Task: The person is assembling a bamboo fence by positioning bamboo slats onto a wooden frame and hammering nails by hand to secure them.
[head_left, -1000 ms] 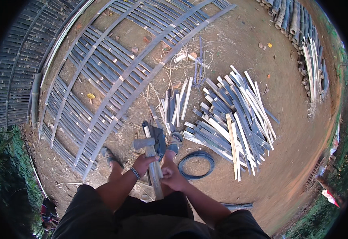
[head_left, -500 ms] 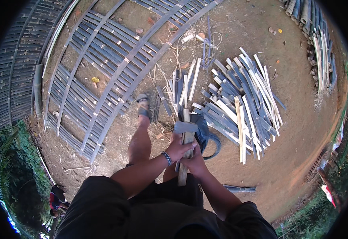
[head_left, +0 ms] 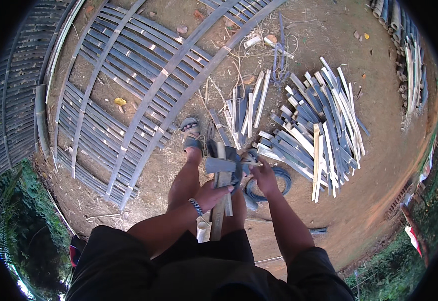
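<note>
The big slatted bamboo panel (head_left: 128, 100) lies flat on the dirt, and the person has stepped closer to the heap of loose slats (head_left: 319, 135) than a second ago. The left hand (head_left: 213, 193) is clamped on an upright bamboo stick (head_left: 219, 200) between the knees, while the right hand (head_left: 261, 173) now grips a thin strip (head_left: 249, 161) at its top

- Even, soft daylight falls over the dirt ground (head_left: 369, 165); no harsh glare anywhere.
- Shadows are faint and short, pooled just under the pale bamboo slats (head_left: 319, 125).
- Strong fisheye bending: the woven bamboo panel (head_left: 128, 95) curves toward the rim, and a black circular border cuts off the corners.
- The centre is fairly sharp; the greenery (head_left: 23, 231) at the lower edges smears and darkens.
- Colours look slightly washed and bluish on the slats.
</note>
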Tool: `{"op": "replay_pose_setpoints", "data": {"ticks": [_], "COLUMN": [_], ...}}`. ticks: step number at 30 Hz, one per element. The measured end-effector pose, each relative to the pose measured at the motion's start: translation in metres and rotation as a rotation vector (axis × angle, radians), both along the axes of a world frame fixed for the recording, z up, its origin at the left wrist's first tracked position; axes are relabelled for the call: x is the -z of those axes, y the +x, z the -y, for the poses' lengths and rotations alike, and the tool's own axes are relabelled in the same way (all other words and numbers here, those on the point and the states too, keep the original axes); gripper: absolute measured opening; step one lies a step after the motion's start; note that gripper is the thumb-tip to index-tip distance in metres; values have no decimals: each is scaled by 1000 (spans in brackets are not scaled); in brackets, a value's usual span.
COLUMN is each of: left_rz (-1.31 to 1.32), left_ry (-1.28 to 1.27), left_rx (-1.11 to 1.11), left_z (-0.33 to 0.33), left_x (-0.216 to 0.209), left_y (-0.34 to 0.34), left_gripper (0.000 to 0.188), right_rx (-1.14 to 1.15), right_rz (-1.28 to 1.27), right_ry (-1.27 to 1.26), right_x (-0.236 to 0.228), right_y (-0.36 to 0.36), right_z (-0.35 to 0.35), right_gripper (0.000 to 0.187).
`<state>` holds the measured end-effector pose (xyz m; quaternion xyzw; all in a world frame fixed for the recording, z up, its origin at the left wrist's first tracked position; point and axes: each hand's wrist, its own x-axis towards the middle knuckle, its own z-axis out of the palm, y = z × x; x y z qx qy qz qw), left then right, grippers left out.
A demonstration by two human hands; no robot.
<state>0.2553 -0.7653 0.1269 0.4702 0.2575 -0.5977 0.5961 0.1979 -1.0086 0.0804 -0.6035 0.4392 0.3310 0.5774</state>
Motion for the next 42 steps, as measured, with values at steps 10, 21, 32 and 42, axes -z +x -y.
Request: {"op": "replay_pose_setpoints", "data": {"ticks": [10,21,32,42], "left_rz": [44,247,217,194], "left_ry": [187,160,121,165], "left_rx": [-377,-539,-520,-395], "left_z": [-85,-122,-115,-103], "left_x": [-3,23,27,29], "left_y": [66,40,24,29], "left_gripper": [30,36,29,28], "right_rx": [-889,-381,-377,-102], "right_rz": [-74,-169,284,100], "right_ry": [-315,-494,-525,-1048], "right_x": [216,294,312,326], "right_y": [87,88,52,130], "right_z": [-64,-183,-162,55], "right_gripper": [55,56,49,72]}}
